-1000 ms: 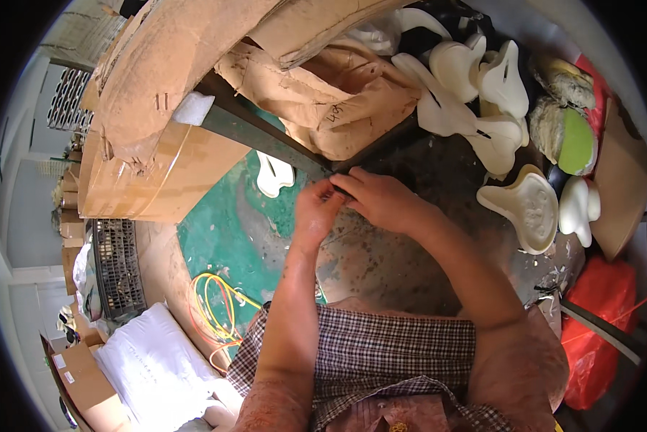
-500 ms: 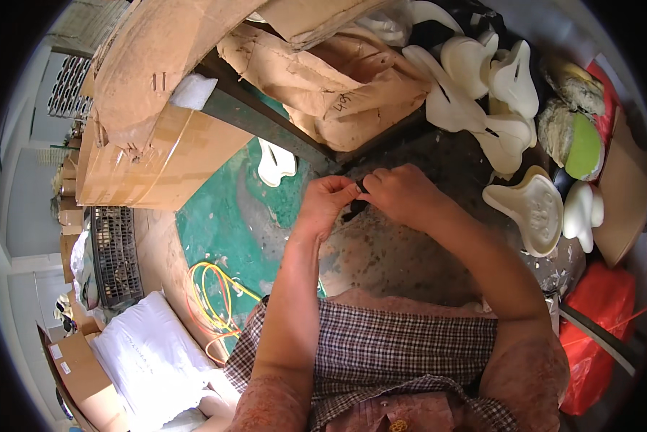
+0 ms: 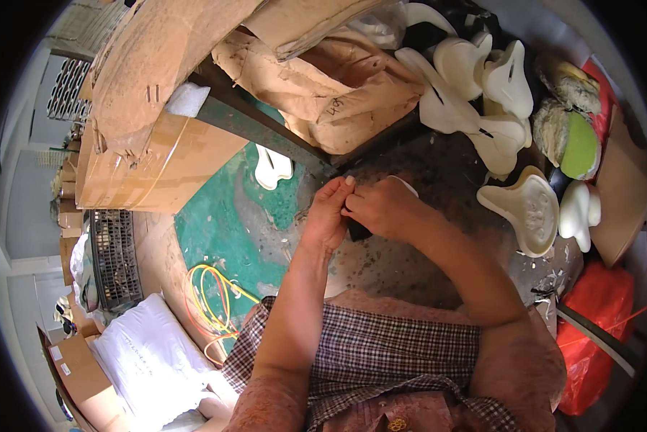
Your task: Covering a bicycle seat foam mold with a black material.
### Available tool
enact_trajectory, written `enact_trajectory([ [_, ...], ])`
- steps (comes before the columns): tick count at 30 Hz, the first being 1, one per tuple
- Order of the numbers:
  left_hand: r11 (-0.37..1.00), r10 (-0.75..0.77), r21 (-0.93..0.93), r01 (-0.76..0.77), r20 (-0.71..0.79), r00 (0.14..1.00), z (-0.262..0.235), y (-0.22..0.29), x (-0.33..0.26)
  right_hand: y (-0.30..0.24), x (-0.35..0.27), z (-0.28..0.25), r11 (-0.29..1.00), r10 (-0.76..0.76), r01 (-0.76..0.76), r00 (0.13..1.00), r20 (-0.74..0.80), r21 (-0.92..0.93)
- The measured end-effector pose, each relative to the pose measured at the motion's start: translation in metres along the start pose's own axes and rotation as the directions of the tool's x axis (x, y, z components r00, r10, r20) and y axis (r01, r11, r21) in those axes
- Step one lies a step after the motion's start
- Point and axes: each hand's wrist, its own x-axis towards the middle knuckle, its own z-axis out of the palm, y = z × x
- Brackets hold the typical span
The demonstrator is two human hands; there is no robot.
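- Black strip [image 3: 358,230], small and dark, is between the person's two hands near the centre of the view; most of it is hidden by fingers, and its visible end hangs below the right hand.
- Right hand [image 3: 382,209]: fingers curled inward, the grip closed, seemingly on the strip. A pale edge [image 3: 409,186] shows just beyond the knuckles; what it belongs to is hidden.
- Left hand [image 3: 329,212]: fingers drawn together, thumb upward, its tips touching or almost touching the right hand's. I cannot tell how tightly its grip is closed, or whether it has part of the strip.
- Handling well, in my judgement: keep the fingertips close together, pinch near the part being worked, and let the loose end hang untwisted. Light, even pressure should suit so small a piece, and turning the knuckles aside would give a clearer sight of it.
- Around the hands: a checked apron [image 3: 395,345] across the lap, a pale seat-shaped pad [image 3: 273,171] on the green floor [image 3: 212,223] beyond the left hand, and a pile of similar pads [image 3: 457,68] at upper right.
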Motion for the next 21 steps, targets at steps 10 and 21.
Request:
enact_trajectory([
  [10, 0.954, 0.229, 0.207, -0.219, -0.025, 0.973, -0.013, -0.012, 0.020, -0.006, 0.009, 0.023, 0.861, 0.413, -0.270, 0.866, -0.283, 0.430],
  [21, 0.970, 0.112, 0.239, -0.039, -0.299, 0.948, -0.045, -0.013, 0.014, 0.053, -0.018, 0.007, 0.744, 0.611, -0.569, 0.792, -0.011, 0.350],
])
